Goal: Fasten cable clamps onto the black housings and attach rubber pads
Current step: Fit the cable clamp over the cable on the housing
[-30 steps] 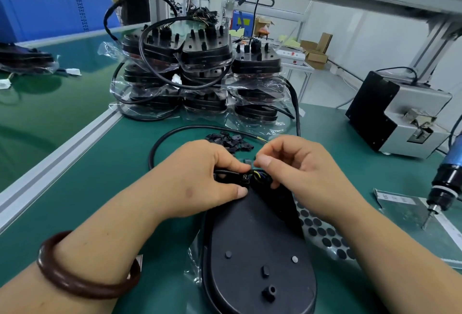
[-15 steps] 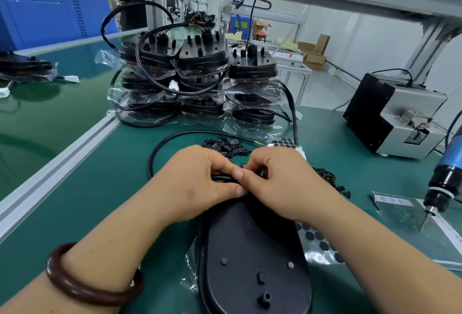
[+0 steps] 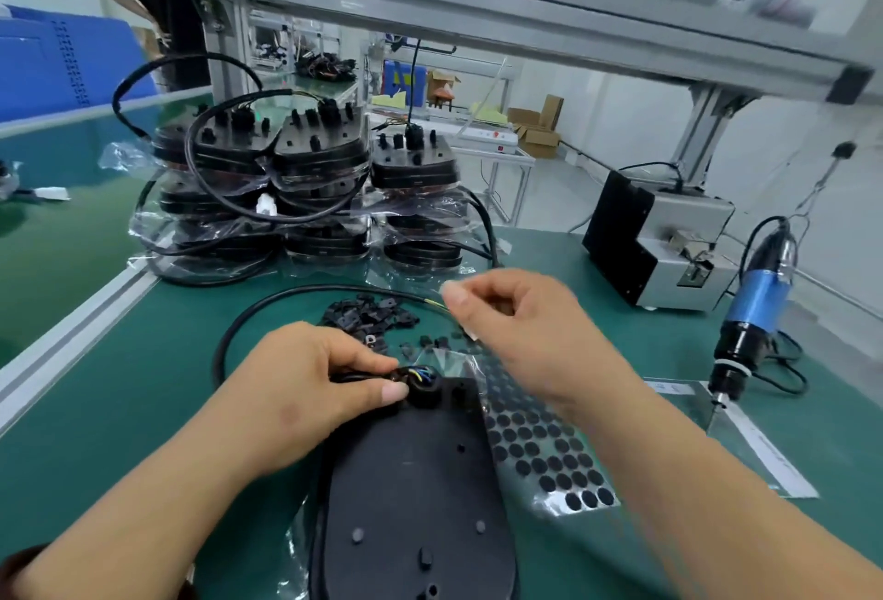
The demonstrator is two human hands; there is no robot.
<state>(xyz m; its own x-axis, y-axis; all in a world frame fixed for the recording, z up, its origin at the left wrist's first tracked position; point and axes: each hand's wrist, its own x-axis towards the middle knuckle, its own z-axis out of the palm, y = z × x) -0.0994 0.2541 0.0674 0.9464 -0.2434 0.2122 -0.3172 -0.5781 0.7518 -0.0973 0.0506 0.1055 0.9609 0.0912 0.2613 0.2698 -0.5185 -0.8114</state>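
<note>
A black oval housing point(image 3: 415, 494) lies on the green mat right in front of me. My left hand point(image 3: 306, 389) pinches the black cable point(image 3: 224, 346) where its coloured wires enter the housing's far end. My right hand point(image 3: 516, 327) hovers above and beyond the housing, fingers curled, blurred; I cannot tell whether it holds anything. A loose pile of black cable clamps point(image 3: 368, 317) lies just beyond my left hand. A clear sheet of round black rubber pads point(image 3: 544, 451) lies to the right of the housing, under my right forearm.
Stacks of bagged black housings point(image 3: 306, 198) with looped cables stand at the back of the mat. A black-and-grey machine point(image 3: 654, 245) sits at the right. A blue electric screwdriver point(image 3: 755, 312) hangs over a metal plate point(image 3: 750, 437). An aluminium rail point(image 3: 67, 341) bounds the mat on the left.
My right hand has let go of the housing's cable end and lifted up and to the right. The left hand keeps its pinch on the cable. The camera has tilted up.
</note>
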